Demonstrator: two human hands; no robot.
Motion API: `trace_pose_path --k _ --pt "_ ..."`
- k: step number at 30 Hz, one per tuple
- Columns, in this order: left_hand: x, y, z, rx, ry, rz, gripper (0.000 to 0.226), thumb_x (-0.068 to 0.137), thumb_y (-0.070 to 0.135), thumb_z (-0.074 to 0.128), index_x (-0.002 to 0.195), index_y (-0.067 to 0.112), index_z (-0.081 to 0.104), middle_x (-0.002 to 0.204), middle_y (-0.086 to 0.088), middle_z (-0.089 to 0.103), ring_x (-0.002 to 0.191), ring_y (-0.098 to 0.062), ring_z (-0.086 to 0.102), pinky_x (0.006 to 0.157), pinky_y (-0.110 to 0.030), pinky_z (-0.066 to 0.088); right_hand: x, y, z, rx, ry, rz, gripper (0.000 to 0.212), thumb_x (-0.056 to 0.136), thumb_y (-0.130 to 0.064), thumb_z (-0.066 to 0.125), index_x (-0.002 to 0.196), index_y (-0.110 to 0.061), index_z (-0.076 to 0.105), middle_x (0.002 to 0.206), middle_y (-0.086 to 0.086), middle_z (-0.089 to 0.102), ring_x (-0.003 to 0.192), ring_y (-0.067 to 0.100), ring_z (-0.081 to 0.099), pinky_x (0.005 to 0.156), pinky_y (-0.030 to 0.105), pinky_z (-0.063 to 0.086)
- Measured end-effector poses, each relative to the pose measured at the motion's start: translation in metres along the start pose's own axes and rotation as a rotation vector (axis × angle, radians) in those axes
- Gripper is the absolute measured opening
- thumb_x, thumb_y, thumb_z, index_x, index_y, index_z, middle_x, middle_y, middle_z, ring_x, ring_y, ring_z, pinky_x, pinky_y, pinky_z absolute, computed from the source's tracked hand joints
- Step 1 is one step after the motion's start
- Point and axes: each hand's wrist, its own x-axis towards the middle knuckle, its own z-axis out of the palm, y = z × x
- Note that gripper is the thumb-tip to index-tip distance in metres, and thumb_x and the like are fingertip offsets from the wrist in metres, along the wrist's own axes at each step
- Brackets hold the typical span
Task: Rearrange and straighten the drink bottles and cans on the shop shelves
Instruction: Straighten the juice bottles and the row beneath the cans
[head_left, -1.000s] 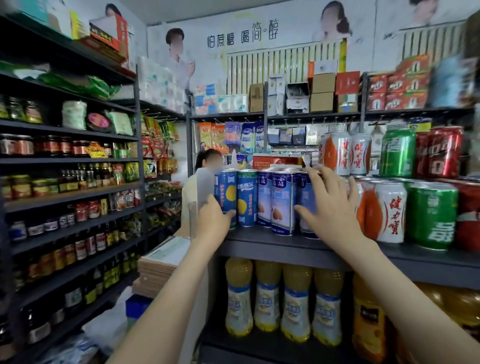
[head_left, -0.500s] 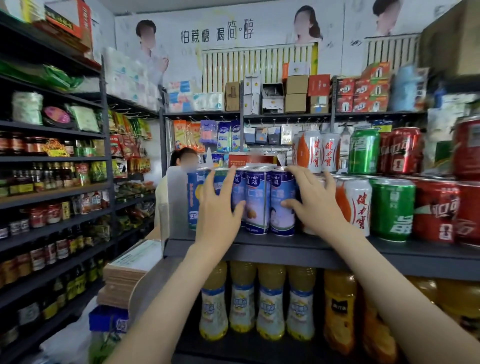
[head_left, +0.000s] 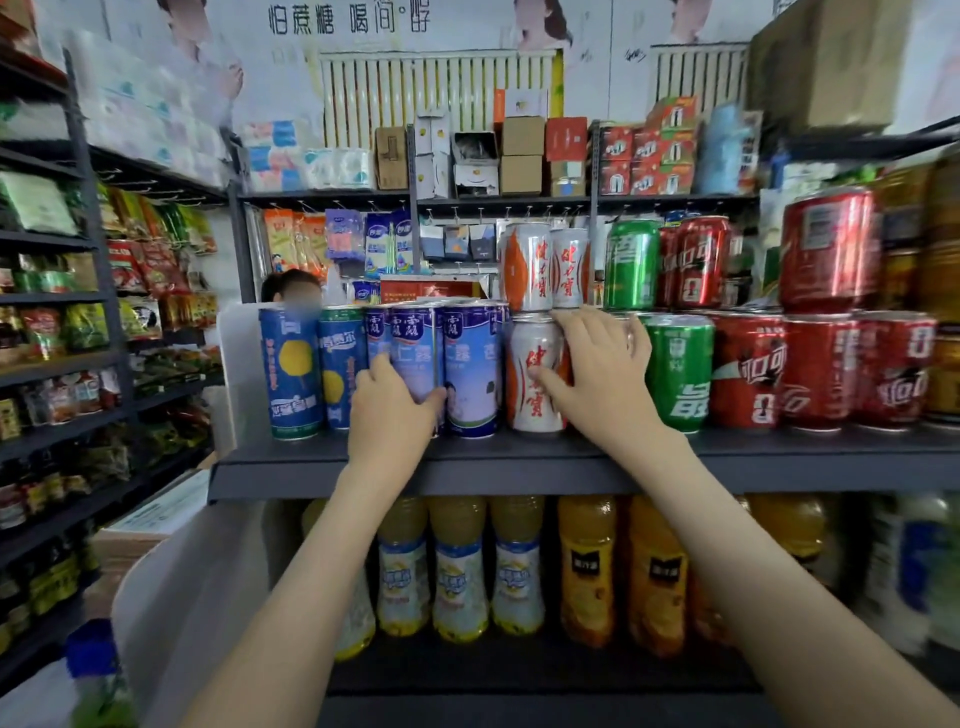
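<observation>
Tall blue cans (head_left: 470, 364) stand in a tight group on the dark shelf (head_left: 519, 470), with a blue-and-yellow can (head_left: 292, 371) at their left end. My left hand (head_left: 390, 415) grips the front blue can (head_left: 413, 348) low down, thumb on its right side. Right of the group is a white-and-orange can (head_left: 535, 374) with two more stacked on top (head_left: 527, 267). My right hand (head_left: 597, 371) wraps round the right side of that lower white can, thumb across its front. Green cans (head_left: 678, 371) and red cola cans (head_left: 748, 369) follow on the right.
Below the shelf stand yellow juice bottles (head_left: 460, 577) and orange juice bottles (head_left: 587, 566). A rack of jars and snack packets (head_left: 57, 332) lines the left aisle. A person's head (head_left: 291, 288) shows behind the shelf. Boxes (head_left: 522, 150) fill the far top shelf.
My view has closed in on the shelf. My right hand has moved right from the blue cans to the white-and-orange can. My left hand has dropped lower on the front blue can.
</observation>
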Motion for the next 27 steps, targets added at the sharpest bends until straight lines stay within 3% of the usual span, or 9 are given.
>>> trace_pose_path --k 5,9,12,14,16,21,24,27 --pt "-0.014 0.010 0.004 0.070 0.158 0.132 0.076 0.089 0.031 0.063 0.147 0.006 0.021 0.142 -0.022 0.029 0.131 -0.037 0.030 0.103 -0.043 0.034 -0.007 0.026 -0.015 0.001 0.067 -0.006 0.066 0.087 -0.036 0.065 0.144 -0.017 0.039 0.148 0.004 0.040 0.141 0.022 0.028 0.115 0.045 0.000" --pt "-0.020 0.026 0.010 0.113 0.231 0.391 0.069 0.089 0.030 0.063 0.149 0.021 0.029 0.152 -0.019 0.019 0.140 -0.037 0.016 0.112 -0.054 0.025 -0.009 0.045 -0.029 -0.036 -0.048 0.013 0.064 0.090 -0.034 0.063 0.146 -0.018 0.036 0.148 0.000 0.040 0.140 0.019 0.030 0.116 0.046 -0.003" --pt "-0.016 0.041 0.018 0.276 0.126 0.579 0.076 0.086 0.042 0.065 0.150 0.029 0.025 0.157 -0.014 0.016 0.144 -0.036 0.008 0.112 -0.065 0.004 -0.006 0.051 -0.033 -0.039 -0.081 -0.024 0.062 0.088 -0.032 0.065 0.143 -0.019 0.040 0.146 -0.002 0.043 0.139 0.017 0.034 0.115 0.049 -0.006" --pt "-0.013 0.052 0.026 0.397 0.040 0.611 0.079 0.087 0.052 0.057 0.151 0.034 0.013 0.159 -0.005 0.012 0.146 -0.031 -0.003 0.106 -0.063 -0.014 -0.004 0.053 -0.034 -0.051 -0.079 -0.029 0.061 0.086 -0.031 0.067 0.141 -0.018 0.043 0.144 -0.003 0.046 0.137 0.015 0.038 0.115 0.050 -0.008" --pt "-0.011 0.058 0.035 0.479 0.030 0.642 0.078 0.088 0.057 0.052 0.151 0.033 0.011 0.159 0.000 0.016 0.147 -0.028 -0.005 0.102 -0.060 -0.022 -0.003 0.056 -0.036 -0.039 -0.089 -0.033 0.061 0.087 -0.029 0.067 0.141 -0.017 0.042 0.144 -0.004 0.046 0.137 0.014 0.039 0.115 0.051 -0.010" --pt "-0.016 0.065 0.044 0.488 0.070 0.641 0.074 0.084 0.044 0.065 0.147 0.024 0.033 0.149 -0.006 0.038 0.145 -0.029 0.016 0.101 -0.060 -0.021 -0.008 0.065 -0.041 0.014 -0.123 -0.082 0.067 0.091 -0.032 0.062 0.149 -0.024 0.030 0.152 -0.003 0.036 0.143 0.013 0.029 0.116 0.055 -0.013" --pt "-0.019 0.067 0.047 0.467 0.104 0.642 0.073 0.083 0.037 0.069 0.147 0.021 0.035 0.149 -0.010 0.038 0.144 -0.032 0.018 0.102 -0.061 -0.017 -0.014 0.075 -0.048 -0.015 -0.030 -0.025 0.069 0.091 -0.036 0.062 0.150 -0.022 0.028 0.155 0.000 0.030 0.146 0.015 0.019 0.114 0.049 -0.014" --pt "-0.029 0.067 0.054 0.376 0.114 0.662 0.070 0.083 0.028 0.071 0.144 0.017 0.040 0.149 -0.016 0.036 0.143 -0.037 0.021 0.106 -0.063 -0.007 -0.026 0.082 -0.056 -0.017 0.050 0.106 0.066 0.091 -0.027 0.063 0.148 -0.016 0.033 0.154 0.005 0.030 0.146 0.018 0.018 0.115 0.045 -0.008"
